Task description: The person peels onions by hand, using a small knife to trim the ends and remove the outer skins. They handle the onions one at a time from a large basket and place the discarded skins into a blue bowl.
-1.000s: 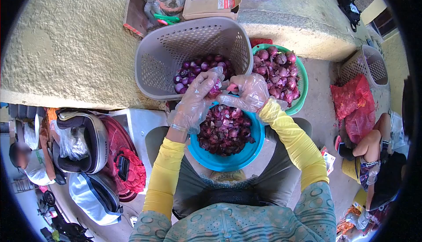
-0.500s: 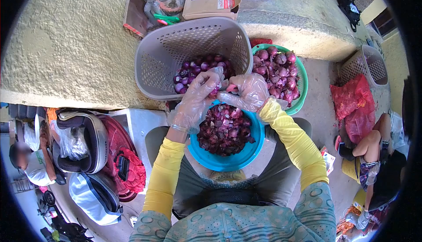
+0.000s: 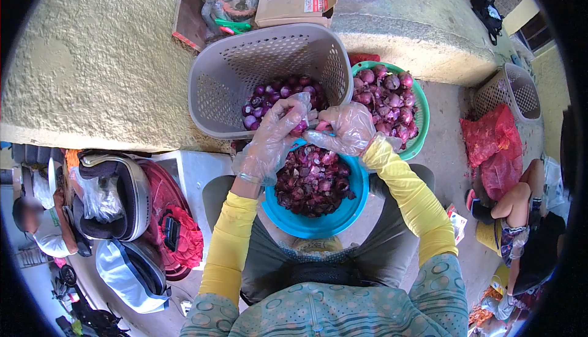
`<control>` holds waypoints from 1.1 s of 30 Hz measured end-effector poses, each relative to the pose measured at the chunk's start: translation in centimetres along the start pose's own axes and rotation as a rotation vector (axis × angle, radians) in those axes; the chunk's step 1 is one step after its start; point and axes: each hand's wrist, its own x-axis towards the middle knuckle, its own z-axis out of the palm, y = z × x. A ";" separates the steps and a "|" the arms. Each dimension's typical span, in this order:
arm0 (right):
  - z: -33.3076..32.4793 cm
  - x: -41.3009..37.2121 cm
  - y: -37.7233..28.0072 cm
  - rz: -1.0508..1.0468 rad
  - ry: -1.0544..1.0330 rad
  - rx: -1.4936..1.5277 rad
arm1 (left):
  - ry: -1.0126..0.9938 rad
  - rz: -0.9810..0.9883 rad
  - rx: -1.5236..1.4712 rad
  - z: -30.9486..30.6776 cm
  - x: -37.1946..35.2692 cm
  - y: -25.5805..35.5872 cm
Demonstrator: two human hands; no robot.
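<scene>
My left hand [image 3: 275,135], in a clear plastic glove, is closed round a purple onion [image 3: 299,127] at the near rim of the grey basket [image 3: 214,110]. My right hand [image 3: 344,130], gloved too, is pinched close beside it; what its fingers hold, if anything, is too small to make out. Peeled purple onions [image 3: 260,105] lie inside the basket. Just below my hands, a blue basin [image 3: 278,217] holds dark red onion skins [image 3: 312,181]. Unpeeled onions [image 3: 392,101] fill the green basket [image 3: 422,113] to the right.
A cardboard box [image 3: 294,3] stands on the ledge behind the grey basket. Red net bags [image 3: 493,144] and another basket [image 3: 511,92] are at the right. One person sits at the far right, another at the far left. A helmet [image 3: 138,202] lies at left.
Both hands stay almost in place, with slight finger movement around the onion. The person at the far left has shifted an arm a little.
</scene>
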 end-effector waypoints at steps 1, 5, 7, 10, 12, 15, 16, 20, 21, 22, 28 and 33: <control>-0.6 0.1 -0.4 0.017 -0.013 -0.001 | 0.006 -0.004 0.015 0.1 -0.1 0.1; -0.6 0.0 -0.4 0.075 0.014 0.047 | -0.025 0.003 0.011 0.2 -0.1 0.2; -0.3 0.0 0.1 0.076 -0.011 0.005 | -0.013 -0.016 0.030 0.2 -0.1 0.1; -0.1 0.0 0.5 0.066 -0.028 -0.037 | -0.005 -0.004 0.029 0.6 -0.2 0.3; 0.0 0.0 0.5 0.056 -0.019 -0.039 | -0.005 -0.005 0.031 0.4 -0.2 0.2; -0.1 -0.1 0.3 0.054 -0.010 -0.028 | -0.013 -0.006 0.030 0.1 -0.1 0.0; -0.1 -0.1 0.2 0.057 -0.019 -0.032 | -0.020 -0.003 0.028 0.1 -0.1 -0.1; 0.3 -0.1 0.3 0.041 0.006 0.036 | -0.027 -0.009 0.052 -0.3 -0.1 -0.2; 0.4 -0.2 0.4 0.041 0.006 0.035 | -0.032 -0.007 0.042 -0.4 0.0 -0.3; 0.6 -0.2 0.5 0.030 0.013 0.034 | -0.036 -0.004 0.032 -0.4 0.1 -0.4; 0.3 -0.3 0.6 0.019 0.000 0.050 | -0.033 -0.014 0.025 -0.6 0.1 -0.5; 0.2 -0.3 0.2 0.010 -0.007 0.017 | 0.002 -0.017 0.026 -0.4 0.1 -0.4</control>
